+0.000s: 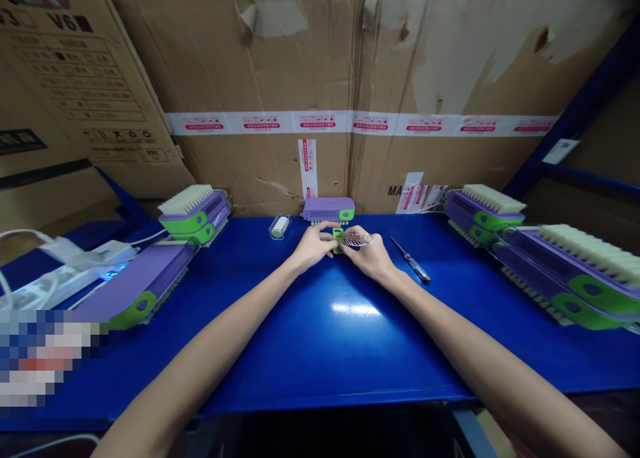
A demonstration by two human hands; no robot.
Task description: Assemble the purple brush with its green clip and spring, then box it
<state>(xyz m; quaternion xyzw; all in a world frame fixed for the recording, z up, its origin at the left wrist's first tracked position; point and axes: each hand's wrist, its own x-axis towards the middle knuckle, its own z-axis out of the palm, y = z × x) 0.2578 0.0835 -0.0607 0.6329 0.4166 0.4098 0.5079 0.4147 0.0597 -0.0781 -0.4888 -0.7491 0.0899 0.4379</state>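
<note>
My left hand (pixel 316 242) pinches a small bright green plastic piece (pixel 338 234) with slots in it, above the middle of the blue table. Close against it, my right hand (pixel 372 254) has its fingers closed around a silvery coil of thin loops (pixel 358 238), perhaps a spring. Its fingertips meet the green piece, but I cannot tell whether coil and piece touch. Just behind the hands lies a purple and green brush (pixel 326 209), bristles down. A screwdriver (pixel 411 261) with a clear handle rests to the right of my right hand.
A small clear box (pixel 280 227) with a white item sits left of the hands. Stacked purple and green brushes (pixel 195 213) stand at left, with more brushes (pixel 565 265) at right. A white power strip (pixel 75 271) with cables lies far left. Cardboard (pixel 260 165) walls the back.
</note>
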